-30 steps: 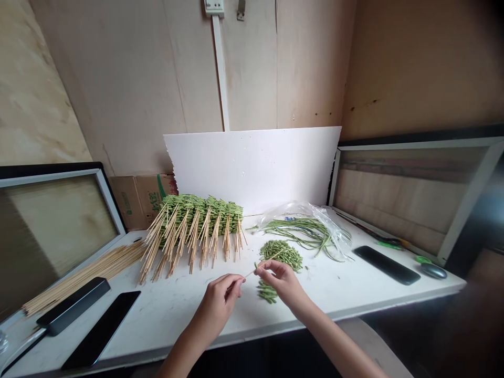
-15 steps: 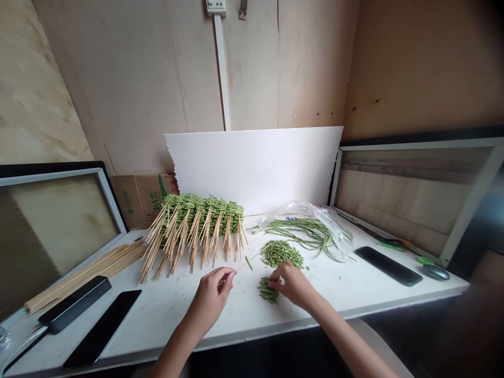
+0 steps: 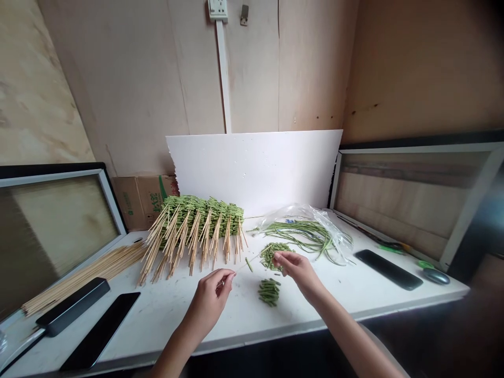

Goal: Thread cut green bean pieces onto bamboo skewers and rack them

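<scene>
My left hand (image 3: 216, 291) is closed in a pinch on a thin bamboo skewer (image 3: 254, 258) that points up and right. One cut piece of green bean (image 3: 249, 264) is threaded crosswise on it. My right hand (image 3: 297, 270) has its fingertips pressed together at the front of a loose heap of cut bean pieces (image 3: 271, 254), partly hiding it; whether a piece is between them I cannot make out. Below, nearer the table's front edge, lies a smaller neat pile of bean pieces (image 3: 269, 292), touched by neither hand.
Filled bean skewers (image 3: 205, 210) are stacked at the back left, sticks forward. Bare skewers (image 3: 86, 275) lie left, by a black box (image 3: 74, 306) and a dark flat slab (image 3: 101, 331). Long beans (image 3: 299, 231) in a plastic bag, a phone (image 3: 388, 269) and a mouse (image 3: 436, 275) are right.
My right hand has lifted off the small pile and moved up and slightly right to the loose heap. My left hand holds the skewer almost where it was.
</scene>
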Demonstrator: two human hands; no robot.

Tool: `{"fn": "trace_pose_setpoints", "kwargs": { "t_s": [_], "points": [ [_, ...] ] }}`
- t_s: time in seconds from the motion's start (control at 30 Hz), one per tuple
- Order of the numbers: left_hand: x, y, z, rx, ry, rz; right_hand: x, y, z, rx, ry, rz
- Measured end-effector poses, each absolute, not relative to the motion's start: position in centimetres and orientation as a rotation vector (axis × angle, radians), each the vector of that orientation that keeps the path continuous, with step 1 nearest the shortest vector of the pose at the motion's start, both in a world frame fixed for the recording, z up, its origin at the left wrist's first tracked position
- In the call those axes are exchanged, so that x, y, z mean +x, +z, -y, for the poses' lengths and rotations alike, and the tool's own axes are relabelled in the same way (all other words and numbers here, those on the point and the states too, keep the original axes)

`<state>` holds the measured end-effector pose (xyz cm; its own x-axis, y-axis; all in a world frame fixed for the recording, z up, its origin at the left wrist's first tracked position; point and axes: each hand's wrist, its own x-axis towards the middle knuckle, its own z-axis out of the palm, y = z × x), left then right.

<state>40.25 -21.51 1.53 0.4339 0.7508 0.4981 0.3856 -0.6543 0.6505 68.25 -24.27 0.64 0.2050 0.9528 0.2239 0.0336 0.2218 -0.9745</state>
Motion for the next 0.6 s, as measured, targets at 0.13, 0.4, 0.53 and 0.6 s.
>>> {"fn": "trace_pose_setpoints", "kwargs": {
  "t_s": [0.13, 0.4, 0.53, 0.6],
  "points": [
    [40.46, 1.58, 21.92, 2.277, 1.121, -0.956, 68.09, 1.16, 24.41, -0.924, 1.064, 0.909],
    [40.65, 0.92, 21.86, 2.311, 1.109, -0.978, 67.44, 1.15, 24.67, -0.846, 1.159, 0.787],
    [40.57, 1.09, 21.89, 2.308, 1.097, -0.994, 67.36, 1.17, 24.72, -0.85, 1.137, 0.769],
    [40.55, 1.27, 21.97, 2.305, 1.089, -0.991, 67.33, 1.19, 24.74, -0.858, 1.121, 0.778]
  ]
}}
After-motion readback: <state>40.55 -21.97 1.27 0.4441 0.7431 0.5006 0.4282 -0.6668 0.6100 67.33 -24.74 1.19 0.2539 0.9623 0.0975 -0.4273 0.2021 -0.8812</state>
